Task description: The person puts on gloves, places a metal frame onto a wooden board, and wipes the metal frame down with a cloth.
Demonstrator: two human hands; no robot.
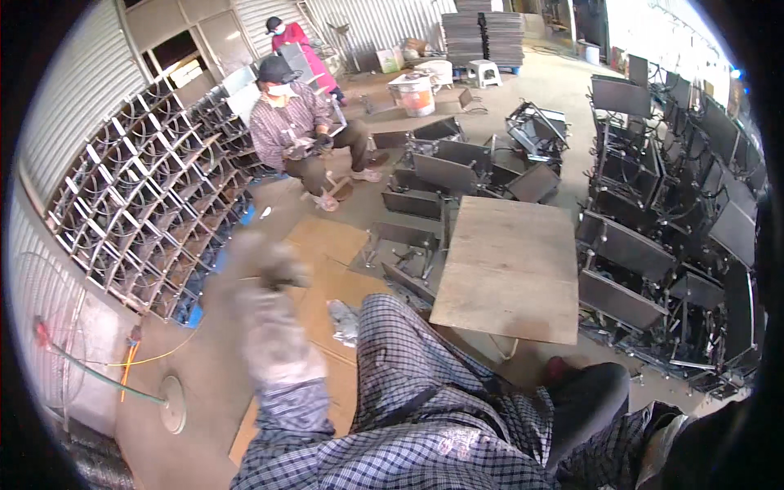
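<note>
My left hand (269, 260), in a pale glove, reaches out over cardboard (331, 282) spread on the floor. It is smeared by motion, so I cannot make out its fingers or whether it holds anything. A crumpled clear plastic bag (343, 322) lies on the cardboard beside my knee. In front of me stands a low table with a bare wooden top (510, 265). My right sleeve (608, 453) runs toward the dark lower right rim, and the hand beyond it is out of sight.
Dark metal frames with flat panels (625, 245) are piled at the right, with more (445, 167) beyond the table. Stacked frames (147, 196) line the left wall. A seated co-worker (298, 131) handles a part; another person (306, 49) is behind. A fan base (173, 404) stands near left.
</note>
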